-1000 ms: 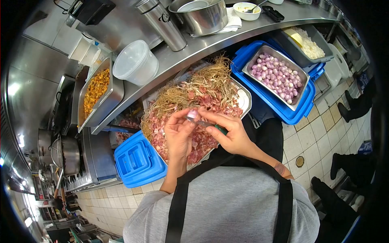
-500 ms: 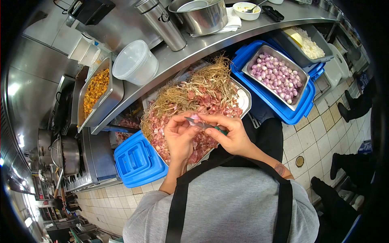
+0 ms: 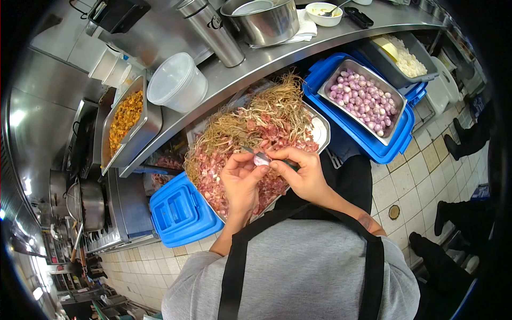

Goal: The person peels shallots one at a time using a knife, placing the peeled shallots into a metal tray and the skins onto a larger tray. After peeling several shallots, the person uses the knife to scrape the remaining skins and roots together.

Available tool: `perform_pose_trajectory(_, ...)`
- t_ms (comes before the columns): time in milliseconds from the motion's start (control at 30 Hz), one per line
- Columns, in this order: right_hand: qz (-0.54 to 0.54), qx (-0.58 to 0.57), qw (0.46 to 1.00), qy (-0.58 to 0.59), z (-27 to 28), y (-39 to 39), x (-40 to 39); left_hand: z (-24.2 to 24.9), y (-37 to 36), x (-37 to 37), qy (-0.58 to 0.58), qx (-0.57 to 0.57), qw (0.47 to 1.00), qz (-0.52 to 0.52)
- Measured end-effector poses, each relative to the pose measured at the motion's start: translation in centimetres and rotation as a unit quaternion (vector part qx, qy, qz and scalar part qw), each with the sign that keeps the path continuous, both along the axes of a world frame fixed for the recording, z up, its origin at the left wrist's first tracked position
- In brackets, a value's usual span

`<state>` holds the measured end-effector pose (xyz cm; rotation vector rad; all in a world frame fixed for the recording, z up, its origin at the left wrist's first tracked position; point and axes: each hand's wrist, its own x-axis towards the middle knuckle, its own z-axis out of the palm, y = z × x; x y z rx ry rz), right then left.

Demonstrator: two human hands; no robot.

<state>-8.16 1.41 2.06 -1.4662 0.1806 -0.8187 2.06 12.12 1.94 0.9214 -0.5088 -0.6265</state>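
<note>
My left hand (image 3: pixel 241 180) pinches a small pinkish-purple shallot (image 3: pixel 261 159) between thumb and fingers. Closed around the handle of a small knife (image 3: pixel 248 150) is my right hand (image 3: pixel 302 173); its blade lies against the shallot, and its thumb touches the shallot's side. Both hands are over a tray (image 3: pixel 324 128) heaped with shallot skins (image 3: pixel 213 165) and dry stringy roots (image 3: pixel 288 96). To the right, a metal pan (image 3: pixel 392 140) holds many peeled shallots (image 3: pixel 365 101) on a blue lid (image 3: pixel 397 156).
Another blue lid (image 3: pixel 181 213) lies left of the tray. On the steel counter (image 3: pixel 234 80) stand a clear plastic tub (image 3: pixel 178 82), a steel flask (image 3: pixel 213 34) and a pot (image 3: pixel 261 24). A grey bin (image 3: pixel 408 58) holds white pieces. Dark-clad legs (image 3: pixel 469 221) of other people are at right.
The shallot has turned and shows more clearly between my fingers. My right hand and the knife have tilted, and the knife's green handle is now mostly covered. Surroundings stay the same.
</note>
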Motion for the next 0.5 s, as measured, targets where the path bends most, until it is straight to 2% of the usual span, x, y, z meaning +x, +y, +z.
perform_pose_trajectory(100, 0.148, 0.248, 0.957, 0.019, -0.9, -0.8, -0.3, 0.5, -0.1, -0.1, 0.009, 0.026, 1.0, -0.016)
perform_pose_trajectory(167, 0.224, 0.376, 0.899, 0.0, -1.6, -1.9, -0.4, -0.4, 0.1, 0.8, 0.014, 0.035, 0.998, -0.058)
perform_pose_trajectory(267, 0.21, 0.411, 0.887, -0.006, -3.3, -2.3, -0.1, -0.8, -0.7, 0.9, 0.091, 0.081, 0.991, -0.057)
perform_pose_trajectory(333, 0.118, 0.337, 0.933, 0.052, -4.5, -2.0, 0.2, -2.4, -0.9, 1.2, 0.074, 0.101, 0.99, -0.069)
perform_pose_trajectory(367, 0.031, 0.218, 0.971, 0.09, -5.5, -2.1, 0.4, -3.0, -1.3, 1.0, 0.073, 0.091, 0.99, -0.074)
perform_pose_trajectory(400, -0.039, 0.123, 0.989, 0.065, -5.8, -2.5, 0.0, -2.9, -1.6, 0.8, 0.052, 0.126, 0.987, -0.09)
perform_pose_trajectory(433, -0.11, 0.02, 0.99, 0.084, -7.9, -3.0, 0.3, -2.5, -1.9, 0.4, 0.042, 0.144, 0.984, -0.092)
perform_pose_trajectory(467, -0.111, 0.045, 0.987, 0.104, -10.2, -3.2, 0.7, -2.4, -2.2, -0.1, 0.041, 0.134, 0.985, -0.1)
perform_pose_trajectory(500, -0.112, 0.001, 0.981, 0.159, -8.7, -3.5, -0.5, -2.1, -2.6, -0.4, 0.043, 0.145, 0.981, -0.121)
